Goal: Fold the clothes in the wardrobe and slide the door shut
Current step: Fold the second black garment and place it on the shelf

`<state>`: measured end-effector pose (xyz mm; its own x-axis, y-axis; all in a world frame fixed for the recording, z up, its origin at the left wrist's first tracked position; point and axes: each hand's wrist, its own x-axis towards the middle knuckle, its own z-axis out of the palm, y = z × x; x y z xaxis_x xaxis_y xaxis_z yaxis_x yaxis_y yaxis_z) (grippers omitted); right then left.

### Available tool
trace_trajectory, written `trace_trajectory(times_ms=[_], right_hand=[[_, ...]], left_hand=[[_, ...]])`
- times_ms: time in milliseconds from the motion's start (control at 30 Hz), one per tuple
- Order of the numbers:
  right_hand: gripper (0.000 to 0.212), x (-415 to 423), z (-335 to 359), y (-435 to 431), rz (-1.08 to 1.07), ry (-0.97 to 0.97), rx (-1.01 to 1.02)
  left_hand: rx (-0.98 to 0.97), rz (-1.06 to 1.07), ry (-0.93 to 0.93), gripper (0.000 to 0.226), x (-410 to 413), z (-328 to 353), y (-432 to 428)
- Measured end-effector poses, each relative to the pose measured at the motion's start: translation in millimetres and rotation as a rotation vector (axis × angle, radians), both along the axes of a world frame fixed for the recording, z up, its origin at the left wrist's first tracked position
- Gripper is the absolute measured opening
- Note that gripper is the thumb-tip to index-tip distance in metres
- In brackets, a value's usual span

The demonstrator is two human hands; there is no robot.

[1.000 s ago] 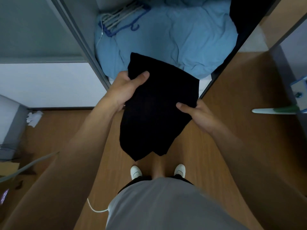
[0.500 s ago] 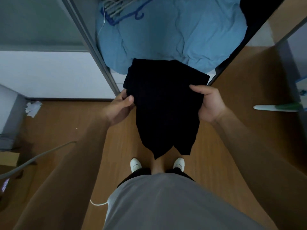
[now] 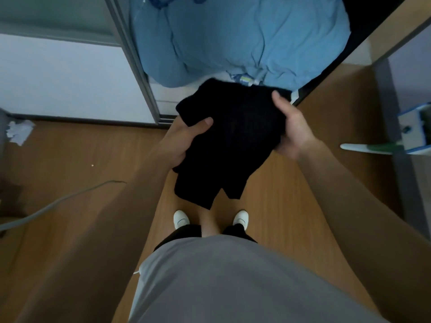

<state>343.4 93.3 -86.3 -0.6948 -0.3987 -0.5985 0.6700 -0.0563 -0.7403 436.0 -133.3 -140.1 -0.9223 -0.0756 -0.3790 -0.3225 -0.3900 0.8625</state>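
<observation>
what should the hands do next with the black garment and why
Probably fold the dangling lower half up: the left hand and right hand each grip the black garment by its upper sides, and its lower end hangs loose above the floor.

Floor (image 3: 279,183): brown wood-grain boards, running from the lower edge up to the dark skirting at the left.
Crumpled paper (image 3: 19,131): white, lying on the floor at the far left, close to the skirting.
Grey cable (image 3: 58,202): a curved line across the floor at the left, reaching the frame edge.
Pale speck (image 3: 92,165): alone on the boards, above the cable.
White shoes (image 3: 181,219): a pair, toes pointing up the frame, slightly apart.
Grey shirt (image 3: 233,283): fills the lower centre.
Green-and-white handle (image 3: 370,148): lying level at the right, meeting a blue-and-white object (image 3: 415,129) at the edge.
</observation>
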Motion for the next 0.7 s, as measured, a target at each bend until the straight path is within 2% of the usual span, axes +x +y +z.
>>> trace_trajectory(times_ms=[67,167,300,500,567,700], right_hand=[[0.049,15.3,-13.6,-15.5,0.092,0.02,0.199],[0.037,34.1,-25.7,-46.1,0.054,0.077,0.362],[0.021,41.9,-26.7,-81.6,-0.023,0.217,0.393],[0.023,44.9,-16.1,-117.2,-0.184,0.298,0.296],[0.019,44.3,-13.8,-119.3,-0.142,0.251,0.253],[0.038,50.9,-20.0,-122.7,0.02,0.241,0.389]], left_hand=[[0.003,0.06,-0.003,0.032,4.4,4.3,-10.0],[0.001,0.119,-0.014,0.021,13.3,7.2,-33.3],[0.008,0.174,-0.07,0.048,26.6,9.7,-67.9],[0.032,0.167,-0.034,0.045,40.4,14.7,-103.7],[0.006,0.171,-0.021,0.056,42.1,17.7,-105.6],[-0.152,0.12,-0.01,0.07,40.2,18.2,-99.2]])
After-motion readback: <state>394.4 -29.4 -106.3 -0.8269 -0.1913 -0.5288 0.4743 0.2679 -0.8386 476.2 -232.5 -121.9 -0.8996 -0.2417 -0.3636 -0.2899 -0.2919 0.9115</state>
